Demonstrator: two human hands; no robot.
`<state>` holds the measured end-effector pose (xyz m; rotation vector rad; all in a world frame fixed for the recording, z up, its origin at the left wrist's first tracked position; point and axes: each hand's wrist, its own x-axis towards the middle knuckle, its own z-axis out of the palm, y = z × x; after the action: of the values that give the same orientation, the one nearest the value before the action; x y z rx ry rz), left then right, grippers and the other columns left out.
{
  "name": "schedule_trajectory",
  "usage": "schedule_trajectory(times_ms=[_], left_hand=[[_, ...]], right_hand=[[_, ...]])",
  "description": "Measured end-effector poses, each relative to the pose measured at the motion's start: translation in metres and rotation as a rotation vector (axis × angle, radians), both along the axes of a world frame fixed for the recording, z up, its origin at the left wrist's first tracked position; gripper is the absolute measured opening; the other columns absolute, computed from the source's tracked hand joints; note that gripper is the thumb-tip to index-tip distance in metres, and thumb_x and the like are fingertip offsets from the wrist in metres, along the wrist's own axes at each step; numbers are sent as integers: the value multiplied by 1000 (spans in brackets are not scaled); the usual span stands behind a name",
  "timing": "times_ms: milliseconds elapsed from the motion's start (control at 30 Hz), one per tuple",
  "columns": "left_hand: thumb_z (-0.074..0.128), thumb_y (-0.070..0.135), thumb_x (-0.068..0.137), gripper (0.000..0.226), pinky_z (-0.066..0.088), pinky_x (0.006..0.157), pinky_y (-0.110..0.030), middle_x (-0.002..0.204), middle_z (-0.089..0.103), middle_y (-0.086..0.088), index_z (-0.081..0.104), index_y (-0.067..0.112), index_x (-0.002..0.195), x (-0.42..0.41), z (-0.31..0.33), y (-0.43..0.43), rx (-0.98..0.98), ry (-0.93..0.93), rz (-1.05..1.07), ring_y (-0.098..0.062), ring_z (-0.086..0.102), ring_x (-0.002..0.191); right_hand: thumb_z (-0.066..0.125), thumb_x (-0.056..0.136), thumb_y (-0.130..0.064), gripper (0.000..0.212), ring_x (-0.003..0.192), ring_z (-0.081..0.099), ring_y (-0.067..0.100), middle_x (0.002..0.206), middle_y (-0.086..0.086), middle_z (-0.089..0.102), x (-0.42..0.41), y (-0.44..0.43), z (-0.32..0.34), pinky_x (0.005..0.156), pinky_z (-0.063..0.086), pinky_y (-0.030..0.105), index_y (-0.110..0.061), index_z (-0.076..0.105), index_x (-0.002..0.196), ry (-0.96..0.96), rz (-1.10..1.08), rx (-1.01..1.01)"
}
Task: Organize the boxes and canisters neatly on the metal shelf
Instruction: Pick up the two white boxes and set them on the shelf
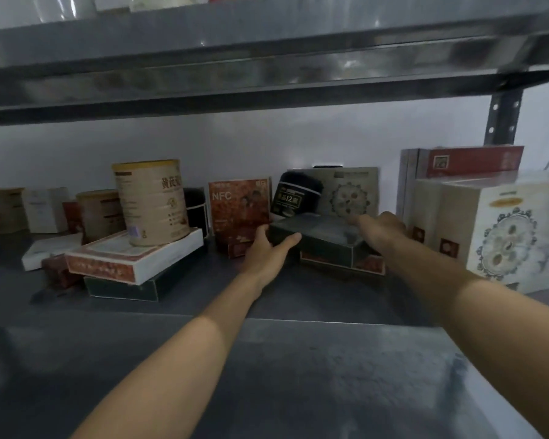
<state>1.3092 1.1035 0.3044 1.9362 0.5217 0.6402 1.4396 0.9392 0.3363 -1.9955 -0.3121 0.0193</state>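
I count two hands on one dark flat box point(317, 237), a low cardboard slab with a dull green-black face. My left hand point(268, 247) clamps its near left corner, thumb on top and fingers curled along the front edge. My right hand point(379, 229) lies over the box's far right end. It is blurred there, so I cannot tell whether it grips or merely rests.

Directly under the held box sits one red-patterned flat box point(371, 264), resting on the grey metal shelf point(197, 299). Just behind the grip, a round black jar point(297, 194) leans tilted against a pale box point(351, 191) printed with a medallion. Just beyond my left thumb stands a red carton point(240, 210) marked NFC.

Well left of the grip I count two beige cylindrical canisters. The tall canister point(151, 201) stands on a white flat box point(133, 259), which lies across a second dark box point(124, 289). The short canister point(97, 213) stands behind it. Right of the grip stand white cartons point(504, 229), packed close.
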Motion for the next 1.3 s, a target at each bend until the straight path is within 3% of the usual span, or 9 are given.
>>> schedule_trajectory(times_ms=[133,300,433,667,767,867,1033,1167,1300], left_hand=[[72,79,50,118,36,111,-43,150,39,4,22,38,149,24,-5,1,-245,-52,-34,-22,42,134],[82,78,24,139,45,105,-45,145,47,0,22,46,145,43,-14,10,-425,-155,-41,-24,53,125],[84,59,36,124,48,101,-44,131,56,-3,28,37,144,32,-8,6,-441,-198,28,-25,60,112],[78,40,67,93,49,100,-44,127,59,-5,31,23,146,18,-6,2,-418,-253,77,-24,61,107],[74,28,77,68,51,95,-45,119,62,-7,42,21,136,11,-6,6,-445,-287,126,-24,64,99],[76,27,74,62,53,93,-45,114,65,-4,50,22,130,0,-5,13,-468,-304,111,-24,67,96],[72,29,79,47,53,94,-45,111,69,-2,57,25,123,-14,-7,15,-430,-301,84,-23,68,97],[64,15,85,20,54,92,-50,107,70,-12,64,24,104,-29,-4,27,-550,-368,86,-32,69,96],[62,14,87,22,55,90,-48,106,72,-14,65,22,108,-46,1,38,-603,-325,72,-34,69,95]], right_hand=[[65,89,-46,63,86,53,21,119,10,56,1,1,-12,64,40,30,-10,44,136,60,-5,59],[57,63,-77,91,110,55,30,129,7,56,-16,11,-27,92,50,46,-23,42,134,-59,-28,34],[49,77,-79,100,134,36,37,147,15,37,-26,17,-35,109,37,54,-14,26,149,-141,-44,-18],[55,47,-94,111,118,57,26,132,5,59,-23,23,-45,103,47,48,-22,50,132,-113,33,183],[39,43,-106,120,124,52,30,135,7,54,-19,20,-50,105,44,52,-26,48,133,-160,29,118],[41,42,-105,125,125,51,30,136,9,52,-23,17,-42,105,43,52,-23,44,137,-114,20,137],[63,80,-67,72,111,59,26,125,5,63,-32,17,-38,103,44,42,-17,56,131,-105,101,173],[62,80,-68,69,112,60,27,124,4,66,-38,17,-41,93,45,36,-16,63,124,-194,92,71],[58,86,-66,57,91,61,26,98,7,70,-60,26,-36,82,48,35,-11,72,93,-195,172,-26]])
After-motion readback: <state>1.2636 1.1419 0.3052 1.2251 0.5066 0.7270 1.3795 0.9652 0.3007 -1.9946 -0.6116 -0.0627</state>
